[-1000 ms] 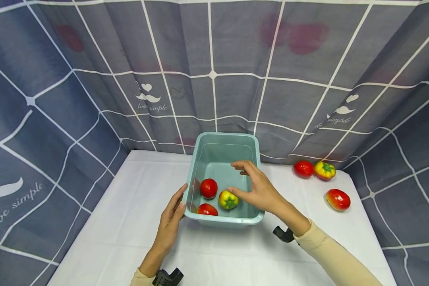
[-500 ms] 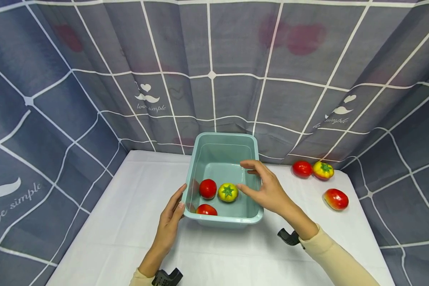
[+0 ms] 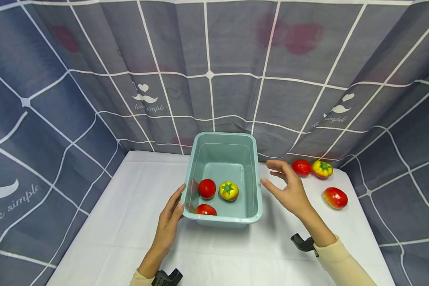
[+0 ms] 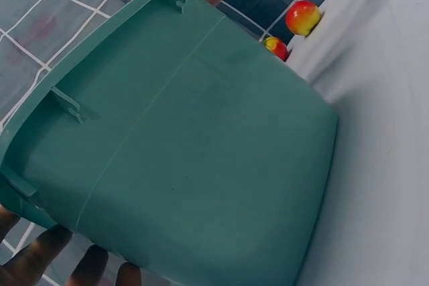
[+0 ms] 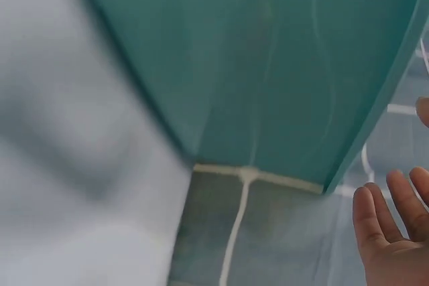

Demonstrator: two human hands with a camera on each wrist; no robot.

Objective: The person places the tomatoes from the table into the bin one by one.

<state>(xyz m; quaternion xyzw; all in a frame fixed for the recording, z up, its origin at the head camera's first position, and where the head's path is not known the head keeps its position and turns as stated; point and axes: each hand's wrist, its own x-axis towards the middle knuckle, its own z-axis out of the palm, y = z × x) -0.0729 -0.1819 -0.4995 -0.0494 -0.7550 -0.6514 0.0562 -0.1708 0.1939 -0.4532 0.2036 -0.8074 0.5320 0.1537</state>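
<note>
A light green plastic bin (image 3: 221, 219) stands on the white table, holding a round red fruit (image 3: 207, 188), a yellow fruit (image 3: 228, 191) with a green star-shaped top, and another red fruit (image 3: 205, 209) partly hidden by the front wall. My left hand (image 3: 169, 224) rests on the bin's left side near the front corner; its fingers (image 4: 87, 266) lie along the outer wall below the rim. Just outside the right rim, my right hand (image 3: 289, 190) hovers with fingers spread and nothing between them. In the right wrist view its fingers (image 5: 405, 209) are apart from the bin wall.
At the back right of the table (image 3: 143, 190) lie a red fruit (image 3: 301, 168) and a yellow-red fruit (image 3: 322, 169) side by side. A red-yellow oval fruit (image 3: 335, 198) lies nearer the right edge. Grey checked curtains (image 3: 236, 95) enclose the table's back and sides.
My right hand has let go of the yellow fruit inside the bin and moved right, out over the rim. The yellow fruit has tipped so its green top faces up. My left hand stays put.
</note>
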